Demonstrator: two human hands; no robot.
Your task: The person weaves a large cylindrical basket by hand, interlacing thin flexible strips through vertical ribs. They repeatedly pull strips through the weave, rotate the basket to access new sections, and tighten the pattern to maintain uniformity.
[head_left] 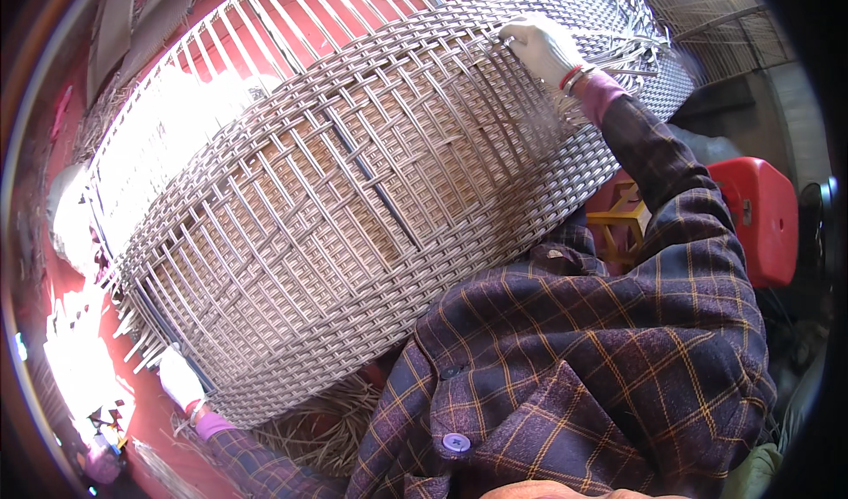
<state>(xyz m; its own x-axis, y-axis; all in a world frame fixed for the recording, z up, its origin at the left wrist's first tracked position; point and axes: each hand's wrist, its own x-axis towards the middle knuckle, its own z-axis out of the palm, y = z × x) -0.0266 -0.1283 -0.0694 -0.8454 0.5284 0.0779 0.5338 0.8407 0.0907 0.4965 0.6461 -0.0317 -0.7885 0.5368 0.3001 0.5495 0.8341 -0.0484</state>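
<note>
While the big woven basket [353, 199] lies tipped on its side across the person's lap, filling most of the head view, the right hand [541, 47] in a white glove pinches strips at the top edge, and the left hand [179, 379] (gloved too) presses against the lower rim, though I cannot tell if it grips. Most of the wall looks tightly woven already, I think. Bare ribs [291, 13] sticking out along the far rim seem left to weave.
</note>
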